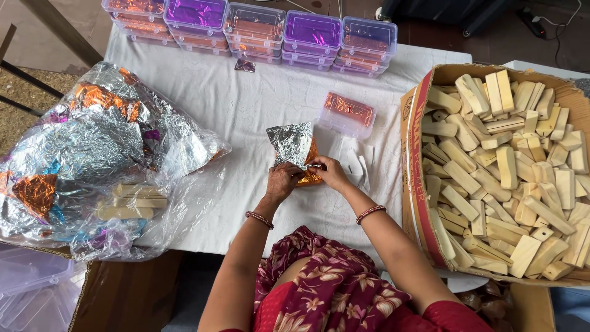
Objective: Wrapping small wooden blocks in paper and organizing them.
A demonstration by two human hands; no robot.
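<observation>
Left hand (283, 182) and right hand (330, 172) both pinch foil (291, 145) round block (309, 178) at centre counter (246, 104); foil flap rises toward 11 o'clock; block's long axis unclear.

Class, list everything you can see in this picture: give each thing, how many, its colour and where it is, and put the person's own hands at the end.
Foil sheet: one, silver outside and orange inside, at table centre, in both hands.
Lidded box: one, clear with orange foil inside, just beyond the hands.
Stacked boxes: five stacks, clear with orange or purple foil inside, along the table's far edge.
Plastic bag of foil: one, clear, holding silver, orange and purple sheets, on the left.
Loose blocks: about three, pale wood, lying on that bag.
Cardboard carton: one, brown, on the right.
Wooden blocks: too many to count, pale, filling the carton.
Tablecloth: one, white.
Left hand: on the foil, beaded bangle at the wrist.
Right hand: pinching the foil, with the same kind of bangle.
</observation>
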